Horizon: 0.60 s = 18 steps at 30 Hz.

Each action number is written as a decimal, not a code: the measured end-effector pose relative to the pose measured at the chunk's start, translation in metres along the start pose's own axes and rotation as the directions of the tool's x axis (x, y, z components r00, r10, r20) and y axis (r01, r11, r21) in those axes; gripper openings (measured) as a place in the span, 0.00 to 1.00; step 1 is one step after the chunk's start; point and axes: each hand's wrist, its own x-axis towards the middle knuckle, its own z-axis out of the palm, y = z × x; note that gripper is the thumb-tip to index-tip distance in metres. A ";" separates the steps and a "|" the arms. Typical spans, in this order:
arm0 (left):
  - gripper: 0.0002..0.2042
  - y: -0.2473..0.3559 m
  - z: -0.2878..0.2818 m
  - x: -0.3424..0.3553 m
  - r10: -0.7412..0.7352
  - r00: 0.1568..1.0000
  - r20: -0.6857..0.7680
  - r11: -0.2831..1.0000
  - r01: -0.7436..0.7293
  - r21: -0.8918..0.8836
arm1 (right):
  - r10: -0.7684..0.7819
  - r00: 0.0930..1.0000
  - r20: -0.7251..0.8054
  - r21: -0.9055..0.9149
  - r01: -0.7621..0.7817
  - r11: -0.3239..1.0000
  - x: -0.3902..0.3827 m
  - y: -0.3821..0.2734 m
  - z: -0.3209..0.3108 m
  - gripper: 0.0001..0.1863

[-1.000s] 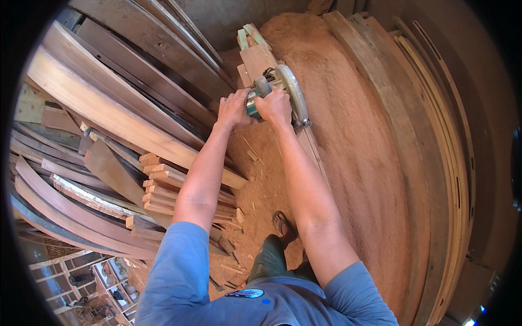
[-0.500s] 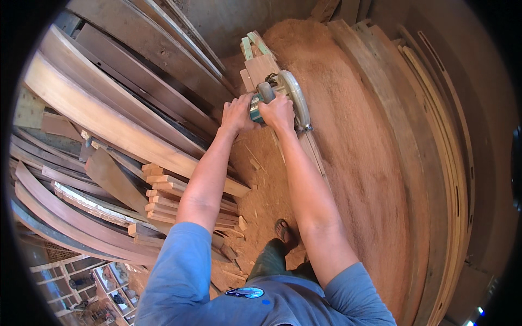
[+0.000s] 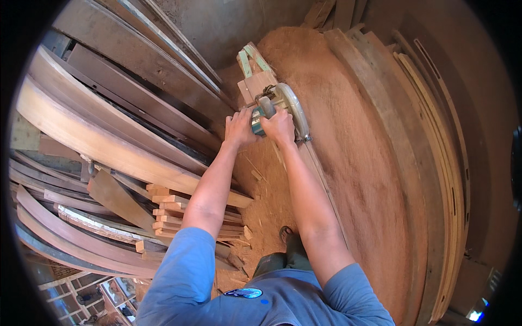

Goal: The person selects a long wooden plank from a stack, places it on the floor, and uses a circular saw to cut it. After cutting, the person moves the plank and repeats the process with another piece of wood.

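Both hands, left (image 3: 239, 127) and right (image 3: 280, 126), are gripping closed around the teal-bodied circular saw with grey blade guard (image 3: 280, 108), likely heavy and rigid, riding a long stiff wooden plank (image 3: 321, 179).

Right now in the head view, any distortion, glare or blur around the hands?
Head view: strong fisheye, long wooden planks bow toward the black rim. Even daylight, no glare; a soft shadow lies under the arms on the reddish sawdust floor. Both hands, left and right, and the teal-bodied circular saw with grey metal guard look sharp; only the rim softens.
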 end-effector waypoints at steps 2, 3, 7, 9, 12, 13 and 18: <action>0.53 -0.002 -0.004 0.005 -0.008 1.000 0.009 1.000 0.008 0.000 | -0.002 1.000 0.013 0.010 0.001 1.000 0.004 -0.005 -0.001 0.25; 0.53 -0.002 -0.006 0.007 -0.011 1.000 0.017 1.000 0.011 -0.001 | 0.000 1.000 0.011 0.012 0.000 1.000 0.007 -0.006 0.000 0.25; 0.52 -0.005 -0.009 0.014 -0.009 1.000 0.010 1.000 0.009 -0.010 | 0.001 1.000 0.014 0.017 -0.002 1.000 0.015 -0.011 0.004 0.24; 0.52 -0.007 -0.010 0.016 -0.001 1.000 0.002 1.000 0.001 -0.022 | -0.006 1.000 0.015 0.016 0.006 1.000 0.019 -0.012 0.007 0.24; 0.54 -0.012 -0.011 0.025 0.025 1.000 -0.008 0.999 -0.025 -0.035 | -0.017 1.000 0.007 0.018 0.016 1.000 0.028 -0.011 0.012 0.24; 0.54 -0.016 -0.009 0.026 0.021 1.000 -0.010 0.999 -0.021 -0.036 | -0.013 1.000 0.004 0.024 0.013 1.000 0.030 -0.012 0.014 0.23; 0.54 -0.024 -0.008 0.040 0.027 1.000 -0.010 0.998 -0.028 -0.061 | -0.015 1.000 0.006 0.031 0.015 0.999 0.044 -0.016 0.020 0.24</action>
